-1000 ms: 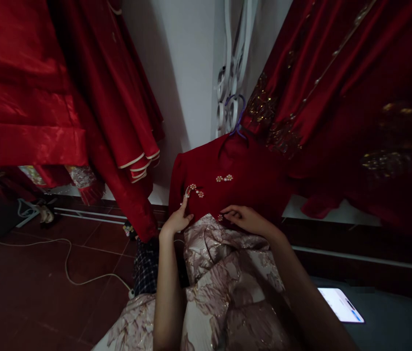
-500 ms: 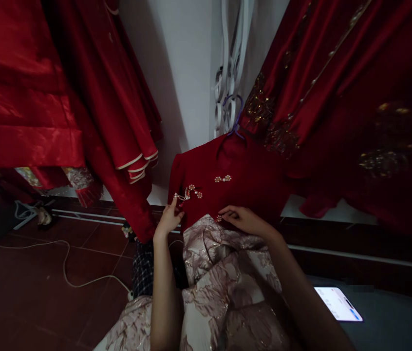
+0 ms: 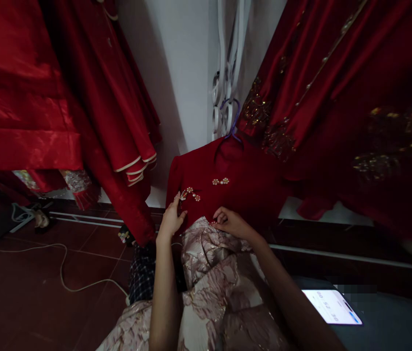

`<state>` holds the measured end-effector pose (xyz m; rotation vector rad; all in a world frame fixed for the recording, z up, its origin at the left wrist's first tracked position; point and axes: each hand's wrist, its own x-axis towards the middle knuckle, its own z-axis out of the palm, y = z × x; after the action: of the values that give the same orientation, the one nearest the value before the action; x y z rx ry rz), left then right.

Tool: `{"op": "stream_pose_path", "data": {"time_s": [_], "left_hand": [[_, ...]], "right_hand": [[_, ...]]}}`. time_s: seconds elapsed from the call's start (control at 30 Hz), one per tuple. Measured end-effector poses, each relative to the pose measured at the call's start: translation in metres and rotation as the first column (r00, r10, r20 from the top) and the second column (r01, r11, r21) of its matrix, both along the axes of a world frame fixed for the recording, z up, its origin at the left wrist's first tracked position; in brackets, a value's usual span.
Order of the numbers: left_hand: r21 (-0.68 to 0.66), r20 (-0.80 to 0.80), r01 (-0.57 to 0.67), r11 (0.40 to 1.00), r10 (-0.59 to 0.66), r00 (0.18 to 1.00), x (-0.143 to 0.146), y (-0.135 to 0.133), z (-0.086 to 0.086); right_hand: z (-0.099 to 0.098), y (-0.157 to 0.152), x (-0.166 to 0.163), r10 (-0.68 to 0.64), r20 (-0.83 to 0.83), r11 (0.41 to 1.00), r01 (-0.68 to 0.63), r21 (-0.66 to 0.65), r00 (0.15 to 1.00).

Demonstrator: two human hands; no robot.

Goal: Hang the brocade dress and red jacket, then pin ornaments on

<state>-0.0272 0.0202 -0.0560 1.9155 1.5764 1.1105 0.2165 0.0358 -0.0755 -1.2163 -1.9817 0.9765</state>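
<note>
A dark red dress top (image 3: 238,187) hangs on a purple hanger (image 3: 230,124), joined below to a pale pink brocade skirt (image 3: 213,287) that spreads toward me. My left hand (image 3: 171,219) grips the top's left edge, its fingertips touching a pearl and gold frog clasp (image 3: 190,194). My right hand (image 3: 230,222) pinches a small beaded clasp at the waist seam. A second pearl clasp (image 3: 220,182) sits higher on the chest, untouched.
Red satin gowns (image 3: 45,97) hang at the left and embroidered red gowns (image 3: 337,97) at the right. A white wall with a white scroll rack (image 3: 228,73) is behind. A white cable (image 3: 63,278) lies on the red tile floor. A lit phone (image 3: 332,306) rests at lower right.
My left hand slid slightly up and left along the top's edge to the pearl clasp. My right hand drew in a little toward the waist seam. The view shifted slightly.
</note>
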Motion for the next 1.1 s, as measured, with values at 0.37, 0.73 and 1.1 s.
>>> {"op": "stream_pose_path", "data": {"time_s": [0.37,0.73,1.1], "left_hand": [[-0.274,0.069,0.31,0.91,-0.303,0.951,0.008,-0.03,0.036],[-0.408,0.217,0.56,0.721,-0.52,0.826,0.03,-0.026,0.028],[-0.366,0.146,0.52,0.772,-0.504,0.851,0.013,-0.028,0.035]], "right_hand": [[0.016,-0.008,0.002,0.006,0.169,0.998,-0.017,0.064,0.986],[0.075,-0.034,0.027,-0.042,-0.074,0.96,0.02,-0.281,0.996],[0.052,-0.025,-0.007,-0.017,-0.17,0.968,-0.026,-0.25,0.985]]}}
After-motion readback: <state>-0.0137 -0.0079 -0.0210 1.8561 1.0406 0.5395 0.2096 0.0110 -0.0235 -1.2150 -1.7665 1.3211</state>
